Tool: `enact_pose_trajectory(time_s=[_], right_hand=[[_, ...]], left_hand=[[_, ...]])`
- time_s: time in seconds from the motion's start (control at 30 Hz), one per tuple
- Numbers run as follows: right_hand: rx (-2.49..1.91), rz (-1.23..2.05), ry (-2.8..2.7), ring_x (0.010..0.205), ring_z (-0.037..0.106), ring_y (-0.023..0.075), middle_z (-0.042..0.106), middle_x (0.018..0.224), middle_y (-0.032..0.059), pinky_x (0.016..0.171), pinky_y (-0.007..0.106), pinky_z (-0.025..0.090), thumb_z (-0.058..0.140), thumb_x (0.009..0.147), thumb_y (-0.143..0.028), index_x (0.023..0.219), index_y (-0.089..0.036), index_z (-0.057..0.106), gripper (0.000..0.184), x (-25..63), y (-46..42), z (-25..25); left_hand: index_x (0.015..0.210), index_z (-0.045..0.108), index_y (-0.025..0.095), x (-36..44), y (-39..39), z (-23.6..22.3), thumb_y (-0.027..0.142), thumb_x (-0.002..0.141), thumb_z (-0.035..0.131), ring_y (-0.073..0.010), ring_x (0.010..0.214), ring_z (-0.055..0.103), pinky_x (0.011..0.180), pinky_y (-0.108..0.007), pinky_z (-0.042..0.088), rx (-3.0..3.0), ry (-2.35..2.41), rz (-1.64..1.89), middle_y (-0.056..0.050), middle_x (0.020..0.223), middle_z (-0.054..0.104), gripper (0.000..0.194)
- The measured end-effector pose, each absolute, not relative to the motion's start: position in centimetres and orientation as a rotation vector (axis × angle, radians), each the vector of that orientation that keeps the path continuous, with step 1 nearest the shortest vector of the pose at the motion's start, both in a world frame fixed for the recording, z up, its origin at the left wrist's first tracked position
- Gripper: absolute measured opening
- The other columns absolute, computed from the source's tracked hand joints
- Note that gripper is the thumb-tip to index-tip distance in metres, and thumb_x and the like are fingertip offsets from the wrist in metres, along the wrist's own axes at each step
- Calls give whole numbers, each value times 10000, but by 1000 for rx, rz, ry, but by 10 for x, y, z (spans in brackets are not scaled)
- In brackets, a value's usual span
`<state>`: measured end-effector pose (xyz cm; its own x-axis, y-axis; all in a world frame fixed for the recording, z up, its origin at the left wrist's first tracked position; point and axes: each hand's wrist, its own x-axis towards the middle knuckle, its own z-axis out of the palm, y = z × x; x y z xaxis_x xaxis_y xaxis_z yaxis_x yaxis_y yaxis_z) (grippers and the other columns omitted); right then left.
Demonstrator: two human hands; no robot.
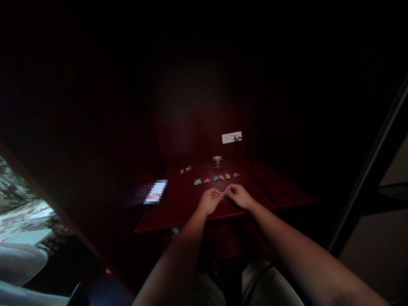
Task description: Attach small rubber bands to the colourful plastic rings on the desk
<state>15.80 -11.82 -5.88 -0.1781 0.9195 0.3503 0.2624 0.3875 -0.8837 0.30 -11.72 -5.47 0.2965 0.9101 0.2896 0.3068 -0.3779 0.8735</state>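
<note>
My left hand and my right hand meet over a dark red table, fingers pinched together on one small pale piece held between them. Just beyond the hands lies a row of small coloured rings, green, orange, blue, pink, yellow and purple. A few more little rings lie farther back to the left. The room is dim and the held piece is too small to name.
A small glass jar stands at the back of the table. A white wall socket has a dark cable running down across the table's right side. A phone lies at the left edge. Bedding shows at far left.
</note>
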Motion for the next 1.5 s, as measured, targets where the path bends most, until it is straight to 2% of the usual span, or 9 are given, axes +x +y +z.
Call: enact_pose_trajectory(time_s=[0.33, 1.0, 1.3, 1.5], right_hand=[[-1073, 775, -1676, 443, 461, 86, 501, 511, -21, 424, 190, 350, 479, 683, -263, 667, -146, 501, 119, 158, -118, -60], [-1049, 870, -1606, 410, 432, 79, 472, 483, -38, 417, 192, 339, 469, 686, -284, 657, -163, 460, 124, 157, -118, -59], [-1071, 790, -1517, 397, 414, 82, 438, 463, -54, 386, 186, 312, 448, 697, -312, 669, -178, 438, 138, 157, -114, -63], [-1016, 900, -1442, 384, 426, 76, 465, 482, -48, 384, 186, 320, 467, 684, -336, 660, -175, 429, 167, 157, -115, -60]], left_hand=[[675, 557, 113, 4, -121, -51, 183, 635, 550, -76, 536, 482, 531, -187, 380, 1847, 1131, 1074, -14, 586, 565, 80], [657, 545, 115, 3, -116, -57, 164, 644, 508, -90, 563, 521, 540, -195, 384, 1905, 1118, 1055, -28, 624, 603, 63], [642, 545, 117, 4, -116, -55, 151, 625, 504, -92, 553, 519, 533, -198, 379, 1900, 1125, 1028, -26, 614, 605, 56], [654, 531, 116, 3, -115, -57, 153, 637, 505, -93, 574, 530, 555, -198, 391, 1884, 1097, 1044, -26, 620, 602, 49]])
